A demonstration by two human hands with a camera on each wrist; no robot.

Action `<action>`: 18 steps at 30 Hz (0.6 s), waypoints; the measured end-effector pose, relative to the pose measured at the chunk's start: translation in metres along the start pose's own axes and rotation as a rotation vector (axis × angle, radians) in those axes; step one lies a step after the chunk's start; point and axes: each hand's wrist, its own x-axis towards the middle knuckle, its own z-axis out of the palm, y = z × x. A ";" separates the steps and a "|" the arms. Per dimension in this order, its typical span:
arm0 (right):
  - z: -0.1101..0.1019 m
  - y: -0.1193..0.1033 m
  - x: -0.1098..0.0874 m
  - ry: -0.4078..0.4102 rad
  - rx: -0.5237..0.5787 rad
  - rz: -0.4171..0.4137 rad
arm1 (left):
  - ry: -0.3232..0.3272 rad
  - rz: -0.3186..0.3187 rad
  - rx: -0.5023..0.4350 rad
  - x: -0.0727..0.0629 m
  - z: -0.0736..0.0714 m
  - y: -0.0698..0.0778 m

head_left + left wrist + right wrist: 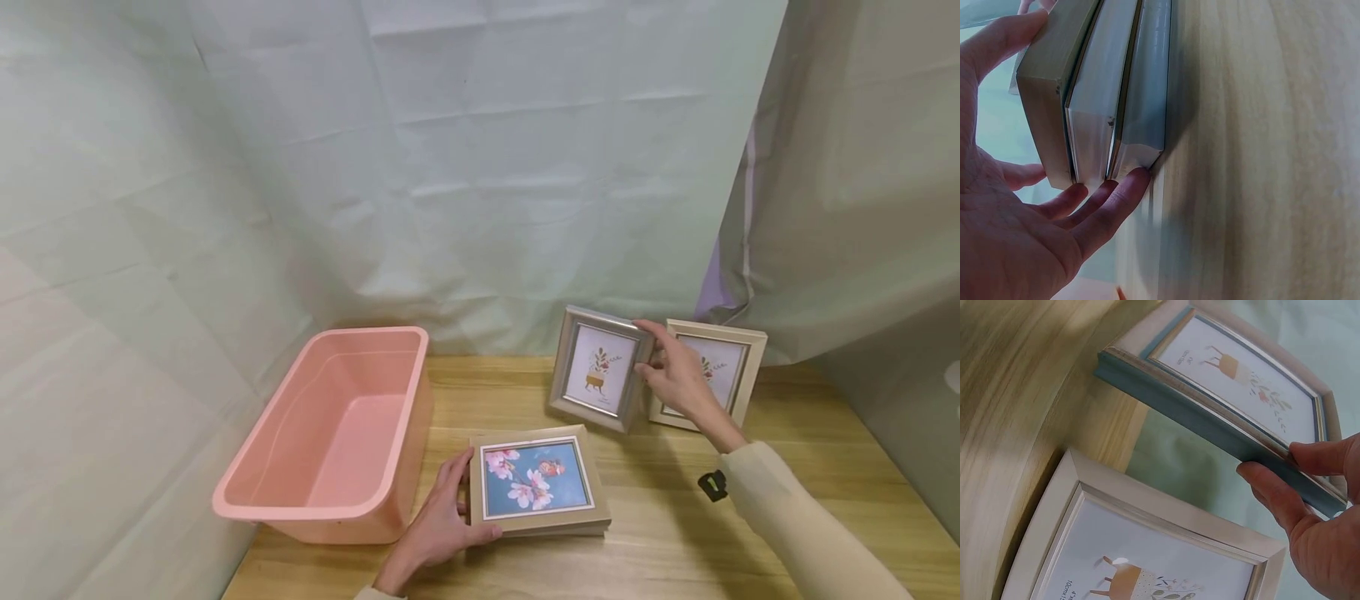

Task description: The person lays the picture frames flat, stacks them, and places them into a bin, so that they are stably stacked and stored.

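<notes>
My right hand (678,375) pinches the right edge of a silver-grey picture frame (598,367), near its top corner. That frame stands upright and slightly tilted at the back; in the right wrist view, thumb and fingers hold its edge. Just to the right, a cream picture frame (750,371) leans upright, partly covered by my right hand. A stack of picture frames (596,492) lies flat in front, its top one showing pink blossoms on blue. My left hand (442,521) holds the stack's left end, with fingertips against the layered edges in the left wrist view.
A pink plastic tub (408,433) stands on the left of the wooden table (480,387), close to the stack. Pale cloth (487,183) hangs behind and along the left, with a grey-brown drape (862,167) on the right. A small black object (712,485) appears beside my right sleeve.
</notes>
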 end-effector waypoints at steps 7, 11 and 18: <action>-0.006 -0.008 -0.008 0.012 0.051 0.068 | 0.002 0.002 0.001 0.000 0.000 0.000; -0.008 -0.012 -0.013 0.030 0.090 0.090 | -0.006 -0.005 -0.020 0.001 0.000 -0.001; -0.012 -0.020 -0.022 0.077 0.202 0.171 | -0.005 0.001 -0.024 0.001 0.001 0.000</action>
